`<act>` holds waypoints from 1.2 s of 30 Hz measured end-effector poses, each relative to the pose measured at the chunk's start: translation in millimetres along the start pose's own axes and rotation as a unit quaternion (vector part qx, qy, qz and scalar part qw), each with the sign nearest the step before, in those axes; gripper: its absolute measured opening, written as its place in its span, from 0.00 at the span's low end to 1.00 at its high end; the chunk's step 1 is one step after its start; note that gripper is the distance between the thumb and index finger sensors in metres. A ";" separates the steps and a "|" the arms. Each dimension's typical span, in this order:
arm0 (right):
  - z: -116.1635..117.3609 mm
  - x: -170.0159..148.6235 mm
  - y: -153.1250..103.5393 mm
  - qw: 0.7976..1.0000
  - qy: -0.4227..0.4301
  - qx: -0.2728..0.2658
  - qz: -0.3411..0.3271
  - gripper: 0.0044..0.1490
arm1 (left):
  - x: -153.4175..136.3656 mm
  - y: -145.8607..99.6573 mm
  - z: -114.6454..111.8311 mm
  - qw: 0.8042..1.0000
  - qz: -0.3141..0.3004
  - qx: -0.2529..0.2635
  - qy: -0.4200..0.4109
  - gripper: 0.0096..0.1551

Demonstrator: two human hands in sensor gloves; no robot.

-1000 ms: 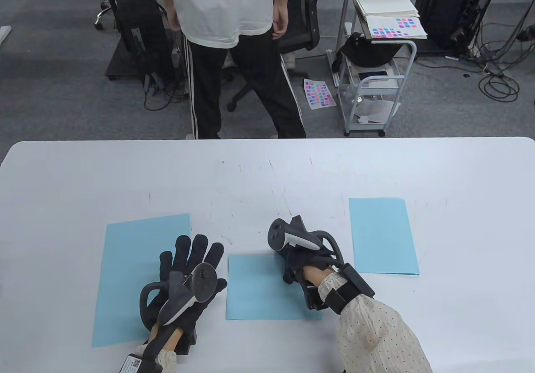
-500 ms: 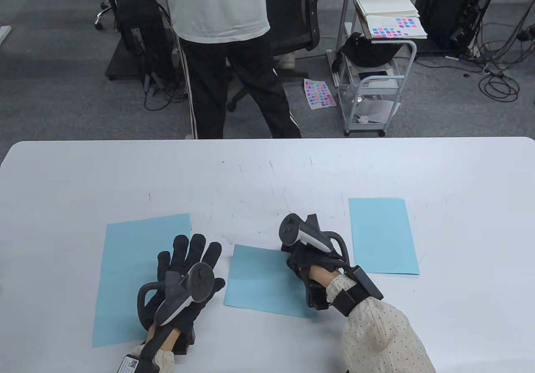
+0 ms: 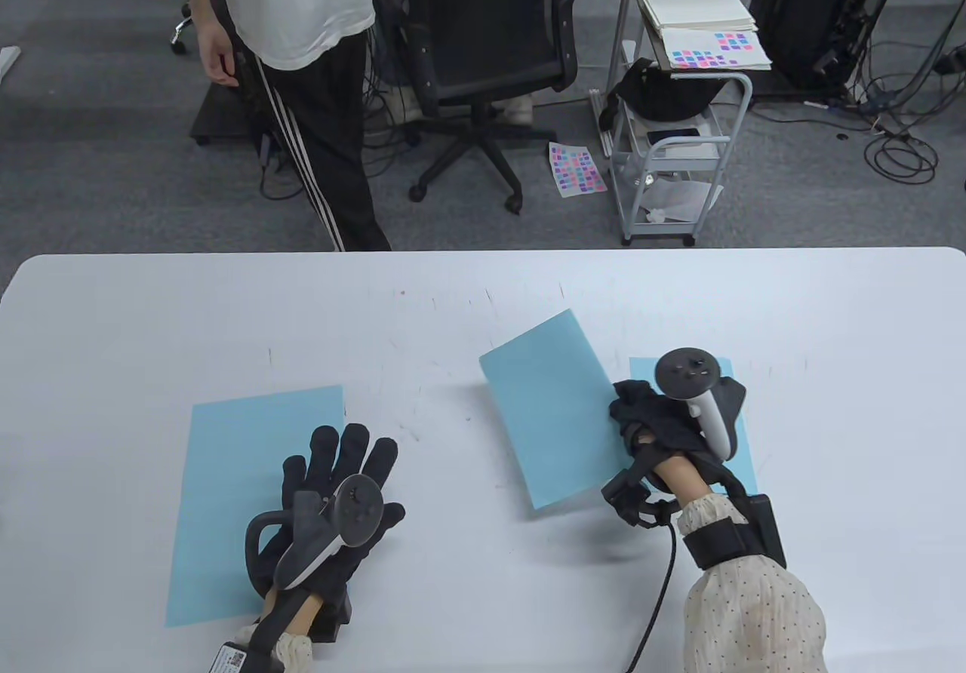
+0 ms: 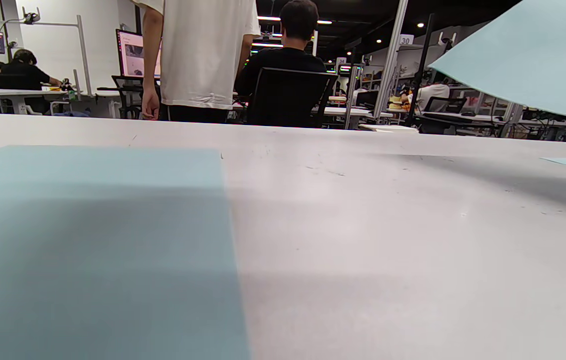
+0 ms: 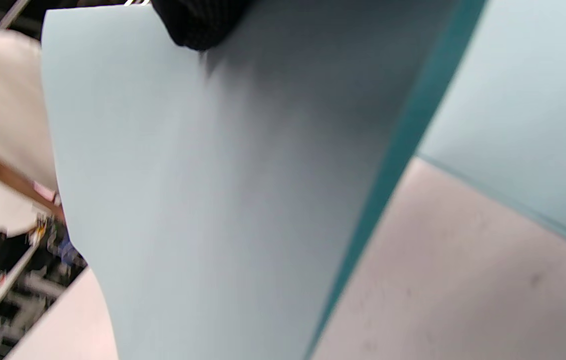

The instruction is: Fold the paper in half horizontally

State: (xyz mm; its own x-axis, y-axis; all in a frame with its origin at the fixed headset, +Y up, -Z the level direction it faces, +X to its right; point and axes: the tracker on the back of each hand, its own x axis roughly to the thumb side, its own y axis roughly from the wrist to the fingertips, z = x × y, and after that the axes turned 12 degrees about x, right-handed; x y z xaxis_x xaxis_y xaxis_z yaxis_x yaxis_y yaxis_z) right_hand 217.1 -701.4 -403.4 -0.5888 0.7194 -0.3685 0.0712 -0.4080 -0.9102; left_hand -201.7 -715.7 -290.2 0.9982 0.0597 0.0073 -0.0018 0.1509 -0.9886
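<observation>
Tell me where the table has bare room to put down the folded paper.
Bare table lies between the left hand and the right hand. The far strip is bare too. The right is crowded: another sheet lies there.

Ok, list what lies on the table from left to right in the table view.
Flat blue sheet with the left hand resting on it → folded blue paper lifted off the table → right hand gripping that paper's right edge → another blue sheet, mostly hidden under that hand.
</observation>
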 end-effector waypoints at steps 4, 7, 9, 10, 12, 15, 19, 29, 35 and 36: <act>-33.0 -27.9 0.8 0.996 0.055 -0.063 0.037 0.27 | -0.3 1.8 -2.7 1.000 -0.004 -0.007 0.005 0.46; -50.5 -47.5 3.4 0.992 0.059 -0.089 0.074 0.28 | -2.1 2.2 -4.5 1.000 -0.002 -0.010 0.006 0.46; -61.9 -66.8 6.9 0.987 0.054 -0.102 0.113 0.27 | -3.3 2.2 -5.0 1.000 0.000 -0.011 0.007 0.46; -64.5 -72.8 8.1 0.985 0.051 -0.104 0.125 0.27 | -3.2 2.1 -4.8 1.000 0.000 -0.011 0.007 0.46; -68.2 -84.8 10.7 0.982 0.045 -0.107 0.152 0.27 | -3.3 2.2 -4.7 1.000 0.000 -0.011 0.006 0.46; -68.3 -99.1 15.0 0.976 0.033 -0.112 0.183 0.28 | -3.6 2.4 -5.0 1.000 -0.001 -0.012 0.008 0.46; -64.6 -108.1 17.7 0.970 0.007 -0.127 0.208 0.28 | -4.6 2.7 -6.0 1.000 0.001 -0.017 0.007 0.46; -43.9 -99.0 11.1 0.966 -0.094 -0.094 0.224 0.46 | -6.1 1.7 -4.2 1.000 0.003 -0.019 0.002 0.46; -23.9 -77.3 -2.8 0.977 -0.117 -0.064 0.165 0.46 | -6.2 1.0 -3.7 1.000 0.002 -0.018 -0.002 0.46; -18.5 -71.4 -6.7 0.979 -0.129 -0.056 0.150 0.46 | -6.2 1.1 -4.1 1.000 0.001 -0.019 -0.002 0.46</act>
State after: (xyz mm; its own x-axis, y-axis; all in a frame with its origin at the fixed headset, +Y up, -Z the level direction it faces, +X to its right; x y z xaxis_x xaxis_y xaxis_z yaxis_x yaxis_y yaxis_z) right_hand 273.6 -739.7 -374.5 -0.7107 0.4041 -0.5758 0.3516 -0.5048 -0.7884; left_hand -207.7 -719.9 -291.9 0.9980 0.0636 0.0061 -0.0012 0.1136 -0.9935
